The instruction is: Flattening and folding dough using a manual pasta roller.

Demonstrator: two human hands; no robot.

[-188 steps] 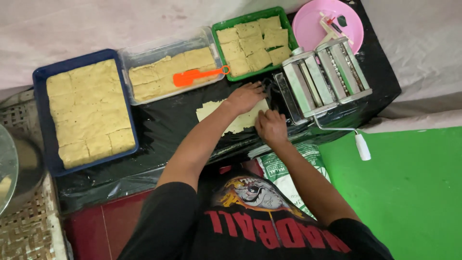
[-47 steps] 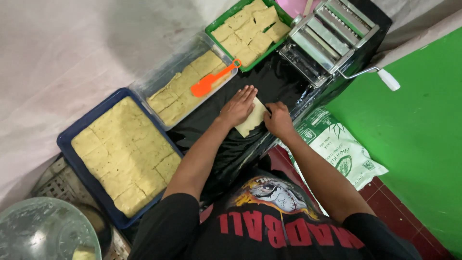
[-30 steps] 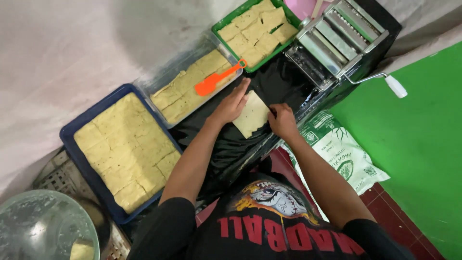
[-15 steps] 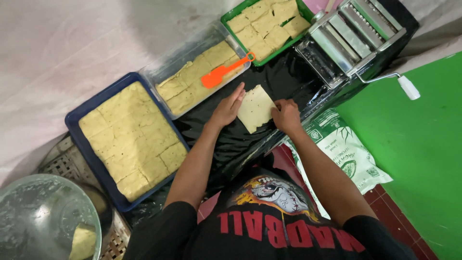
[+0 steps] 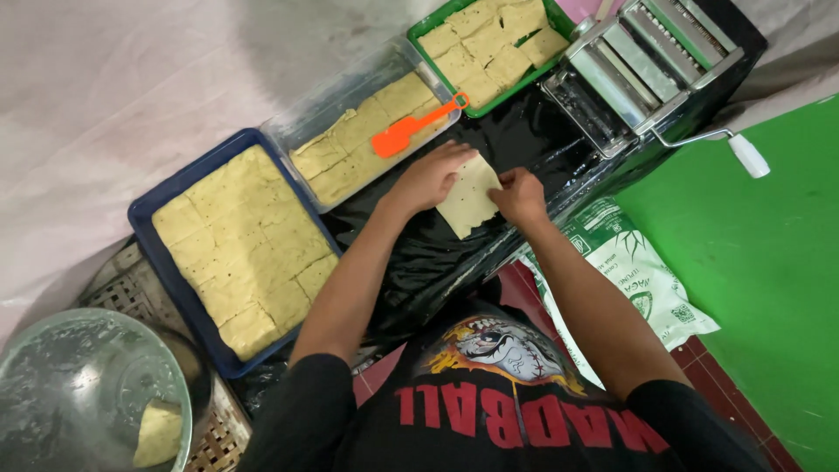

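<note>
Both hands flattened one dough sheet on the black surface [image 5: 524, 140].
Left hand [image 5: 430, 175] lay open, pressing the dough sheet [image 5: 467, 199]; right hand [image 5: 519, 194], at 3 o'clock, pinched its edge, keeping it flat.

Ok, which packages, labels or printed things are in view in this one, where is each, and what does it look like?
Plastic sack: on the floor beside the right arm, below the pasta machine; flat, white with green print and a round emblem.
Shirt print: on the person's black T-shirt; a colourful graphic above red lettering.
No signs or screens.
</note>
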